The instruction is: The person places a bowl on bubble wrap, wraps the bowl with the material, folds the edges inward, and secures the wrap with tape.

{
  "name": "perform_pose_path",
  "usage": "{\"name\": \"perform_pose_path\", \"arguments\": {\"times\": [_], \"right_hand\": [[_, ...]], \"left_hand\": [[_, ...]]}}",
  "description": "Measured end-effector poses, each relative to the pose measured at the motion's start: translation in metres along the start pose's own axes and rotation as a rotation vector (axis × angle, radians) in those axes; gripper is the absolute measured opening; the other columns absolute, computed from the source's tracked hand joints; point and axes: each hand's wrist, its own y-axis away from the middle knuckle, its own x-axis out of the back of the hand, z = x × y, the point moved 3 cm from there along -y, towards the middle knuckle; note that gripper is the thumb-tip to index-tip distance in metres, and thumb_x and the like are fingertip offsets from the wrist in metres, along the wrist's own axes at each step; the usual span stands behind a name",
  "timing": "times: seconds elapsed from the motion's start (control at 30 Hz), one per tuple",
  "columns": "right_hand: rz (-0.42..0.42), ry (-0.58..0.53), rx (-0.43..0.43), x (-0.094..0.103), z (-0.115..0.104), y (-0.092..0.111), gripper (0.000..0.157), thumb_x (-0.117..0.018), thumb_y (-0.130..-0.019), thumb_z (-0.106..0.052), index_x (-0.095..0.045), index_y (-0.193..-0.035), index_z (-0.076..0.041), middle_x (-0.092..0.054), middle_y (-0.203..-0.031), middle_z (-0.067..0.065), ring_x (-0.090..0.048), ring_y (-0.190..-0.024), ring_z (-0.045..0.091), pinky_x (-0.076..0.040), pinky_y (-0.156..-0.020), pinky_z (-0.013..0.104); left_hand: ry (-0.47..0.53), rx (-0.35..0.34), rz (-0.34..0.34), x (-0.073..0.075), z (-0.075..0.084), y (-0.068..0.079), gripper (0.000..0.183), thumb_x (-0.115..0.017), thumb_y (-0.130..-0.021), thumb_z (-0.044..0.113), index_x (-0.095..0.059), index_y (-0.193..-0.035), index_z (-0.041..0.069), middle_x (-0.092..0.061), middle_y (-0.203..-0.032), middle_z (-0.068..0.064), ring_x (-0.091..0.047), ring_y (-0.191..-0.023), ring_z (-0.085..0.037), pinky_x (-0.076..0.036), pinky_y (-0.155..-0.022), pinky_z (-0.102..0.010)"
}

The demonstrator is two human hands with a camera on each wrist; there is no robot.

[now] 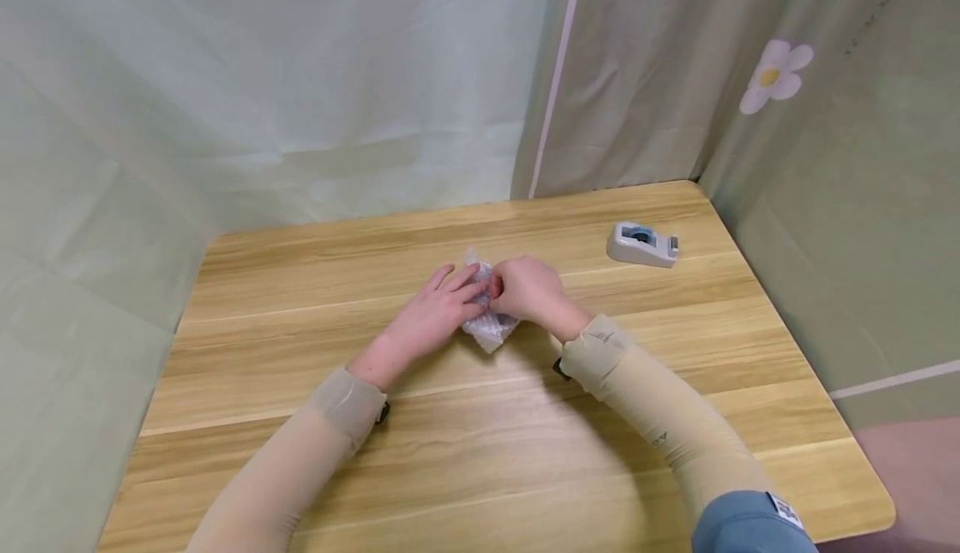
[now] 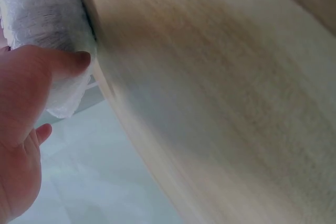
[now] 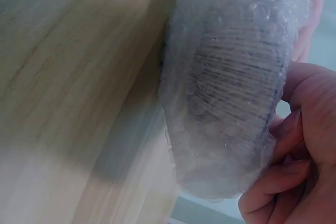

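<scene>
A bundle of bubble wrap (image 1: 489, 330) lies on the wooden table between both hands. Through its clear layers in the right wrist view shows something with fine dark stripes (image 3: 236, 72); its kind cannot be made out. My left hand (image 1: 435, 313) grips the bundle from the left, fingers spread over its top. The left thumb (image 2: 68, 62) lies along the wrap's side. From the right, my right hand (image 1: 531, 291) pinches the wrap's upper edge, with its fingers curled in, as the right wrist view also shows.
A grey tape dispenser (image 1: 642, 245) with a blue-rimmed roll stands at the table's back right. The wooden table (image 1: 480, 453) has pale curtains (image 1: 360, 87) hanging behind it and at both sides.
</scene>
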Motion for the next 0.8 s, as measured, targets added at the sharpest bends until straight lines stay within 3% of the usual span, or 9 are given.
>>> {"name": "perform_pose_path", "arguments": {"times": [0.3,0.43,0.57,0.8], "right_hand": [[0.01,0.051,0.007,-0.0042,-0.0028,0.0009,0.02,-0.086,-0.085,-0.025,-0.068,-0.079,-0.022,-0.066,-0.074,-0.008,-0.062,-0.07,0.015,-0.051,-0.057,0.034],[0.02,0.07,0.009,-0.0062,-0.0023,0.0008,0.022,-0.088,-0.084,-0.028,-0.068,-0.079,-0.022,-0.066,-0.075,-0.008,-0.062,-0.07,0.016,-0.051,-0.057,0.035],[0.023,0.068,0.003,-0.0064,-0.0018,0.0009,0.019,-0.085,-0.086,-0.025,-0.068,-0.079,-0.022,-0.066,-0.076,-0.007,-0.062,-0.07,0.017,-0.051,-0.058,0.035],[0.017,0.068,0.013,-0.0045,-0.0029,0.0011,0.015,-0.082,-0.089,-0.023,-0.07,-0.08,-0.02,-0.067,-0.078,-0.006,-0.062,-0.071,0.017,-0.052,-0.059,0.035]], "left_hand": [[0.021,0.015,-0.009,-0.0031,-0.0001,0.002,0.054,-0.066,-0.095,-0.008,-0.065,-0.146,0.01,-0.054,-0.16,-0.009,-0.028,-0.16,-0.033,-0.018,-0.13,-0.059],[0.016,0.003,0.005,-0.005,-0.0002,0.0037,0.057,-0.062,-0.094,-0.01,-0.06,-0.149,0.007,-0.056,-0.158,-0.01,-0.029,-0.16,-0.034,-0.021,-0.129,-0.059],[0.049,-0.013,0.028,-0.0059,-0.001,0.0048,0.057,-0.061,-0.094,-0.013,-0.063,-0.145,0.013,-0.056,-0.158,-0.009,-0.029,-0.16,-0.035,-0.024,-0.128,-0.062],[0.084,-0.007,0.006,-0.0064,-0.0031,0.0049,0.061,-0.062,-0.094,-0.012,-0.07,-0.143,0.023,-0.053,-0.161,-0.007,-0.025,-0.161,-0.035,-0.019,-0.129,-0.062]]}}
